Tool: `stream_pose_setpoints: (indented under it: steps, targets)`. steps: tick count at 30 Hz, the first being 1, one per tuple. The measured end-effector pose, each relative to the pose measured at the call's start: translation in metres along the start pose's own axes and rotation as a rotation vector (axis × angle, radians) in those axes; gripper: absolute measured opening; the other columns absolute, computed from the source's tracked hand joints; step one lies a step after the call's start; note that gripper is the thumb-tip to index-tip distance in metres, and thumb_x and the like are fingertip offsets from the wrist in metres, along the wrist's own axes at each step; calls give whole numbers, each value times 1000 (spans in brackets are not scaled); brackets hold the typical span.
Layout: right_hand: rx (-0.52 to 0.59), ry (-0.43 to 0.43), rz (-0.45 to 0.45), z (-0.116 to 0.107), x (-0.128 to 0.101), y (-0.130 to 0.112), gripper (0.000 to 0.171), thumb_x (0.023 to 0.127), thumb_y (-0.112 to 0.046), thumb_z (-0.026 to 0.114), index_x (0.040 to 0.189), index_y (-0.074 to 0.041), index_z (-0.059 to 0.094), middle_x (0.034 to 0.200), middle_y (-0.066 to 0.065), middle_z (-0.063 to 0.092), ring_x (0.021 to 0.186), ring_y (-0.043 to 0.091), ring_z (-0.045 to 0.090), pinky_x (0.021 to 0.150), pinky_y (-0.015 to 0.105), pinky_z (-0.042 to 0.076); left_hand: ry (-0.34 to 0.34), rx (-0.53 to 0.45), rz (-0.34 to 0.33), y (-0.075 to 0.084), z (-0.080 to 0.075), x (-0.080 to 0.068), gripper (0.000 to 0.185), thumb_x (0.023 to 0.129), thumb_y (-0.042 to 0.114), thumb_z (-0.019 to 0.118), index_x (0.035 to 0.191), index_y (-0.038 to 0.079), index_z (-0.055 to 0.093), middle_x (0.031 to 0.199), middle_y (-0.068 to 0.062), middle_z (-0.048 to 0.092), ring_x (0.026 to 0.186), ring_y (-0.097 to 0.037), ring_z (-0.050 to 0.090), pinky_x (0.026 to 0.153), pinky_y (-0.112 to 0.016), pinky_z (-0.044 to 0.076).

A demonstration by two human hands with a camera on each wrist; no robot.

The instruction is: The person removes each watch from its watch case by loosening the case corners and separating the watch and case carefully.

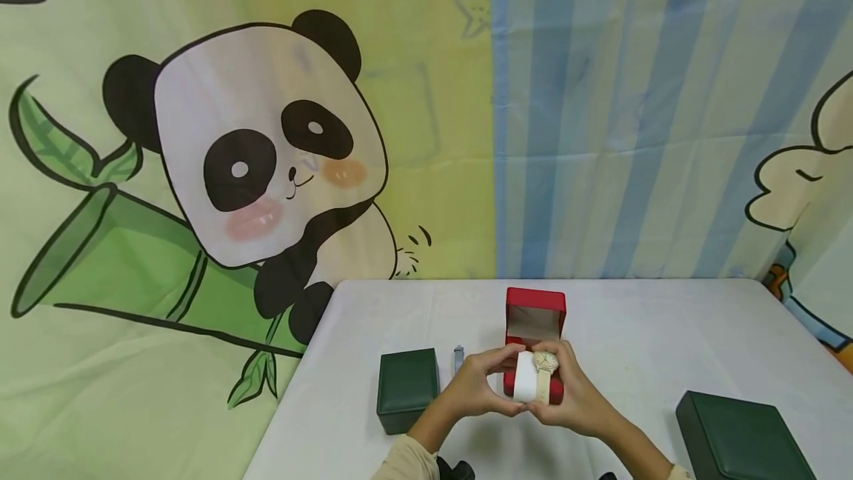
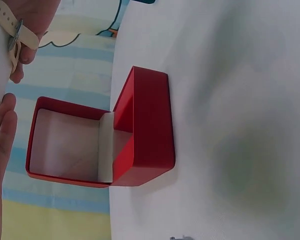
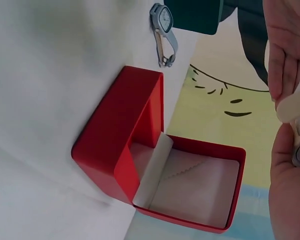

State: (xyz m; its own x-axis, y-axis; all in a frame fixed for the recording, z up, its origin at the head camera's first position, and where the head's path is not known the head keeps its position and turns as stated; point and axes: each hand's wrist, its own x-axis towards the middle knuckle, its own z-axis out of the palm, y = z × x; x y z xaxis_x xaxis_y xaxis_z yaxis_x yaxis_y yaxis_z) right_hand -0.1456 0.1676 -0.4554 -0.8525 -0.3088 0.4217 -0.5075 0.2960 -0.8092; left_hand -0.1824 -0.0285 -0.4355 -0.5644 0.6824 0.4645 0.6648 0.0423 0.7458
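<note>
A cream-strapped watch (image 1: pixel 546 363) is wrapped around a white cushion (image 1: pixel 525 376) held over an open red box (image 1: pixel 536 299). My left hand (image 1: pixel 478 384) holds the cushion from the left, index finger by its upper end and thumb by its lower end. From the right, my right hand (image 1: pixel 578 395) grips the cushion on the watch side. Seen from the left wrist, the strap's buckle (image 2: pixel 15 40) faces the camera, and the red box (image 2: pixel 155 120) stands with its lid raised and pale lining showing. The right wrist view cuts off most of the cushion (image 3: pixel 295 106).
A green box (image 1: pixel 408 384) sits left of the hands, with a light-blue watch (image 3: pixel 162 30) lying beside it. A larger green box (image 1: pixel 746 435) occupies the right front of the white-covered table (image 1: pixel 626 317). Behind the table hangs a panda-print curtain (image 1: pixel 426 132).
</note>
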Motion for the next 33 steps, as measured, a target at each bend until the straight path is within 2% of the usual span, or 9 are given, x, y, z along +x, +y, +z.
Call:
stream_pose_setpoints:
  steps: [4,8,14,18,21,24,28,30,33]
  targets:
    - [-28,50,12,3,-4,1,74,62,-8,79,120,-3,34,115,7,36,94,3,44,68,20,49,-3,23,-19,8,-2,0,65,66,-1,77,123,-8,48,119,-22,58,100,-19,63,86,-29,51]
    - [-26,40,48,1,-6,0,75,66,-11,79,126,-4,34,119,9,37,94,3,46,67,21,52,-9,17,-38,7,-2,-1,65,67,0,77,125,-7,48,121,-21,57,101,-18,63,87,-29,50]
    - [-43,-25,86,-2,-7,-3,82,67,-8,77,134,-8,31,127,9,36,99,4,44,71,20,52,-35,-39,-92,-11,3,-4,70,68,1,77,130,-4,45,127,-17,54,106,-17,60,89,-24,47]
    - [-118,-43,82,-3,-8,-5,87,66,-5,73,139,-9,26,129,10,39,99,4,47,70,20,50,-30,-14,-56,-26,8,-5,72,68,4,78,131,-1,45,127,-14,55,106,-12,60,87,-20,47]
    - [-146,-72,96,-6,-9,-7,88,68,-6,71,142,-12,23,133,13,38,99,4,47,70,20,50,-31,-15,-34,-30,8,-5,72,69,7,78,131,-1,44,126,-13,56,105,-10,61,86,-19,48]
    - [-110,-123,112,-9,-11,-8,84,73,-11,70,142,-15,23,136,16,36,99,4,47,70,20,50,-37,-77,-67,-31,7,-7,70,70,8,77,132,0,44,127,-13,56,105,-10,61,86,-20,48]
    - [-17,-193,140,-15,-13,-10,75,80,-16,68,141,-11,25,134,19,37,97,3,50,73,21,52,-58,-174,-153,-30,7,-10,68,71,6,75,132,3,46,126,-13,56,104,-7,60,86,-19,47]
    - [12,-220,160,-18,-14,-10,74,81,-19,67,141,-8,25,133,20,38,96,3,50,75,21,53,-76,-216,-193,-23,5,-9,67,72,5,74,132,1,45,125,-16,56,104,-6,60,86,-17,47]
    - [39,-245,170,-22,-14,-9,75,81,-17,67,141,-3,24,132,23,36,95,2,50,77,22,53,-94,-232,-182,-24,7,-7,66,73,4,73,132,1,45,124,-15,57,104,-5,59,86,-18,47]
